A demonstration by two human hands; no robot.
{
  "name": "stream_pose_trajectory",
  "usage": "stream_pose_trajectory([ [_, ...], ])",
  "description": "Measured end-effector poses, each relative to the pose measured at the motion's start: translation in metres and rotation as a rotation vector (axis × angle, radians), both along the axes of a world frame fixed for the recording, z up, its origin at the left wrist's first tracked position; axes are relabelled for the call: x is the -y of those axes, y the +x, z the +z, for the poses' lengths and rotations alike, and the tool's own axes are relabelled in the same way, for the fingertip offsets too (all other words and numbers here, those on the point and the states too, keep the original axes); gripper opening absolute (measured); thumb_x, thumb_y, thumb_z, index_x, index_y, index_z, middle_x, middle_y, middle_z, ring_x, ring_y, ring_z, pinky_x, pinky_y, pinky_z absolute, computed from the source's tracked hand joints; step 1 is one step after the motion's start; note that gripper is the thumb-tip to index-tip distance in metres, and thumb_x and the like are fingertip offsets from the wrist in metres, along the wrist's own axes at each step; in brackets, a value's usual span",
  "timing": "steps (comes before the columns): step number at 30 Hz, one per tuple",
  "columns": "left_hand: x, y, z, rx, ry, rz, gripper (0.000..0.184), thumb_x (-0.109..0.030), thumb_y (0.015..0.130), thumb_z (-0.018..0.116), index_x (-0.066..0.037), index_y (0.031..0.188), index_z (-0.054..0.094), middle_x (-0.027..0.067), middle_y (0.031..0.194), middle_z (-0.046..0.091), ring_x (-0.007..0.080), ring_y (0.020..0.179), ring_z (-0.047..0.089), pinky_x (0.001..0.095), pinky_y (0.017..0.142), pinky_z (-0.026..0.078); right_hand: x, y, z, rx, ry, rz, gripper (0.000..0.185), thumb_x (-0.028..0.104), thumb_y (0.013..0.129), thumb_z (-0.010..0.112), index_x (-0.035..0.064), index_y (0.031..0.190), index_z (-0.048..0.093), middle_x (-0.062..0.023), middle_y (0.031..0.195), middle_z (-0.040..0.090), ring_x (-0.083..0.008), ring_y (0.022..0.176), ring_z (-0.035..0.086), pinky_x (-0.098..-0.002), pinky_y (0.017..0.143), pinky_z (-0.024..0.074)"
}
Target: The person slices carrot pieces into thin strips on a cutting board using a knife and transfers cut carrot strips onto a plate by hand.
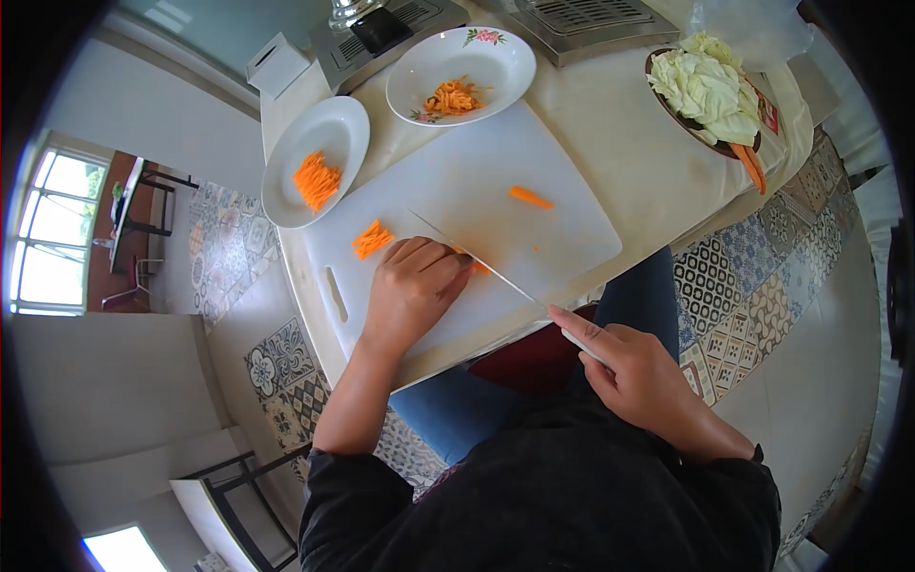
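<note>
"Starting with the largest thing, how is the desk (610, 124) laid out?"

"Its near left part is taken up by the white cutting board (448, 181), probably so that the cutting can be done squarely from the near edge."

"And the dishes?"

"They are ranged round the board. The flowered dish (424, 65) is set by its far edge and the white plate (341, 129) farther left; cut carrot (317, 181) is held in both, seemingly within easy reach. The dark plate (669, 112) with the cabbage (710, 95) is set well apart at the far right, presumably to be out of the blade's way."

"How is the knife (510, 282) held?"

"Its handle is gripped by the right hand (634, 367), closed round it with the index finger stretched along the top, likely for control. The blade is slanted toward the far left."

"And the left hand (419, 281)?"

"It is curled closed over the carrot piece (481, 269), knuckles bent beside the blade; the fingertips seem to be tucked in for safety, though they are partly hidden."

"Where is that piece?"

"On the board, under the fingers and the blade. A cut pile (373, 239) is set just left of the hand and a loose stick (530, 197) at the board's far right, seemingly to free the cutting spot."
</note>
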State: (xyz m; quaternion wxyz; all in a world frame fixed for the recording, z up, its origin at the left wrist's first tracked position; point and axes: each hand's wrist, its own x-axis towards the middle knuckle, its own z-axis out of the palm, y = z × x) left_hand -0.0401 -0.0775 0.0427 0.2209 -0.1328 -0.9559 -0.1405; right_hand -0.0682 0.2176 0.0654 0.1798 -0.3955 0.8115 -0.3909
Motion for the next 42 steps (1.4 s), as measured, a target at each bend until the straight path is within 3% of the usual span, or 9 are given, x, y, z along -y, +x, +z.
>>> stream_pose_trajectory([
  [13, -0.004, 0.001, -0.003, -0.041, -0.014, 0.027, 0.019, -0.005, 0.069, 0.08, -0.007, 0.072, 0.062, 0.0039, 0.078, 0.063, 0.0231, 0.078, 0.065, 0.0375, 0.073, 0.054, 0.005, 0.004, 0.002, -0.021, 0.138, 0.011, 0.073, 0.006, 0.091, 0.06, 0.0272, 0.157, 0.038, -0.0133, 0.07, 0.049, -0.0325, 0.056, 0.054, -0.0462, 0.054, 0.0489],
  [27, -0.005, 0.003, -0.001, -0.026, 0.02, 0.074, 0.023, -0.006, 0.067, 0.083, -0.006, 0.077, 0.063, 0.0046, 0.085, 0.066, 0.0242, 0.081, 0.066, 0.0376, 0.074, 0.054, 0.007, 0.004, 0.006, -0.058, 0.197, 0.042, 0.079, 0.004, 0.087, 0.06, 0.0224, 0.159, 0.034, -0.0159, 0.069, 0.053, -0.0318, 0.049, 0.056, -0.0428, 0.048, 0.0517],
  [30, -0.008, 0.005, 0.002, -0.015, 0.041, 0.211, 0.028, -0.009, 0.069, 0.084, -0.007, 0.093, 0.07, 0.0057, 0.098, 0.069, 0.0241, 0.092, 0.068, 0.0383, 0.081, 0.054, 0.008, 0.004, 0.009, -0.058, 0.212, 0.043, 0.08, 0.005, 0.087, 0.061, 0.0222, 0.159, 0.033, -0.0167, 0.07, 0.055, -0.0315, 0.05, 0.057, -0.0424, 0.048, 0.0527],
  [36, -0.001, 0.003, -0.005, 0.101, -0.019, 0.104, 0.053, -0.008, 0.079, 0.08, -0.011, 0.13, 0.067, 0.0078, 0.134, 0.065, 0.0283, 0.126, 0.061, 0.0456, 0.106, 0.049, 0.009, 0.005, 0.012, -0.04, 0.254, 0.053, 0.08, 0.005, 0.086, 0.061, 0.0217, 0.159, 0.032, -0.0171, 0.07, 0.055, -0.0317, 0.051, 0.058, -0.0423, 0.049, 0.0535],
  [42, -0.004, 0.006, -0.007, 0.14, 0.02, 0.132, 0.049, -0.006, 0.081, 0.078, -0.009, 0.129, 0.066, 0.0091, 0.135, 0.064, 0.0306, 0.13, 0.058, 0.0494, 0.111, 0.044, 0.01, 0.007, 0.01, -0.04, 0.255, 0.048, 0.08, 0.006, 0.087, 0.061, 0.0213, 0.159, 0.032, -0.0177, 0.071, 0.055, -0.0325, 0.052, 0.059, -0.0424, 0.049, 0.0537],
])
